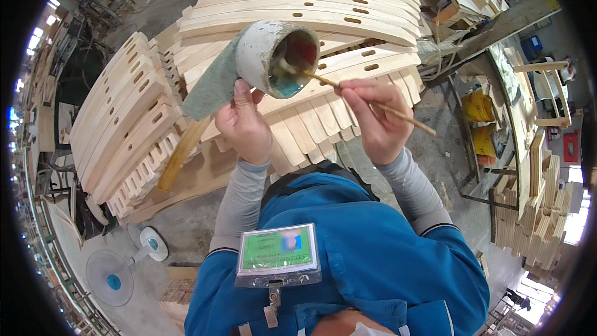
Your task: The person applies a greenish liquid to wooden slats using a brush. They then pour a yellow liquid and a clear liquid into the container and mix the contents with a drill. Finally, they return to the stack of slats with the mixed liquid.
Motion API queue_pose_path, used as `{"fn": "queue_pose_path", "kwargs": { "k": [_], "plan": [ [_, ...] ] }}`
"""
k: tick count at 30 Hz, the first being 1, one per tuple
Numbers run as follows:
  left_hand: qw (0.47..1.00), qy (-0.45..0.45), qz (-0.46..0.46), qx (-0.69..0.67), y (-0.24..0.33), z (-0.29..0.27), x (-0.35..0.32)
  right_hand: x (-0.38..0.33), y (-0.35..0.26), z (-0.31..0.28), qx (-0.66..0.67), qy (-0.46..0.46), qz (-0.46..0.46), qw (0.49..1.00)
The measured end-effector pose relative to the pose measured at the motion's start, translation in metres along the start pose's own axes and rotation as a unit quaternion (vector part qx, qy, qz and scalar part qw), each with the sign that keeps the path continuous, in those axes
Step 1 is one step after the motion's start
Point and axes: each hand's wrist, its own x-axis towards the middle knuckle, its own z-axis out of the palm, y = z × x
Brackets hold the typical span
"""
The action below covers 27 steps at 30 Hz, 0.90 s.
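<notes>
My left hand (244, 121) grips a worn white round pot (255, 56), its mouth tilted toward me. Blue-green and reddish residue shows inside. A grey-green tapering piece (214, 81) runs from the pot down to the left; whether it is part of the pot, I cannot tell. Between the thumb and fingers of my right hand (379, 115) is a thin brown stick (404, 117), with its far end inside the pot's mouth. Below the grey-green piece, a yellowish flat strip (183, 155) slants down left; whether my left hand holds it is unclear.
Pale curved wooden slats with oval slots lie in a large stack (298, 0) beneath and beyond my hands. Another slat stack (124, 112) is on the left. A fan (111, 278) stands lower left. At right are a workbench (513, 106), yellow bags (477, 107) and stacked wood (535, 211).
</notes>
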Motion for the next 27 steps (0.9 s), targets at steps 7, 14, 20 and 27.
{"fn": "queue_pose_path", "kwargs": {
  "k": [7, 14, 20, 27],
  "plan": [
    [0.995, 0.028, 0.065, -0.065, 0.001, 0.004, 0.015, -0.013, -0.025, -0.014, -0.003, -0.117, -0.115, 0.986],
    [0.994, -0.025, 0.052, -0.094, 0.013, 0.02, 0.009, -0.013, -0.006, -0.007, 0.176, 0.001, -0.028, 0.984],
    [0.997, -0.039, 0.024, -0.054, 0.005, 0.033, 0.008, -0.02, -0.003, -0.006, 0.202, 0.059, 0.012, 0.977],
    [0.996, 0.063, -0.041, 0.044, -0.039, 0.023, 0.013, 0.009, 0.031, -0.045, 0.075, 0.1, 0.07, 0.99]
  ]
}}
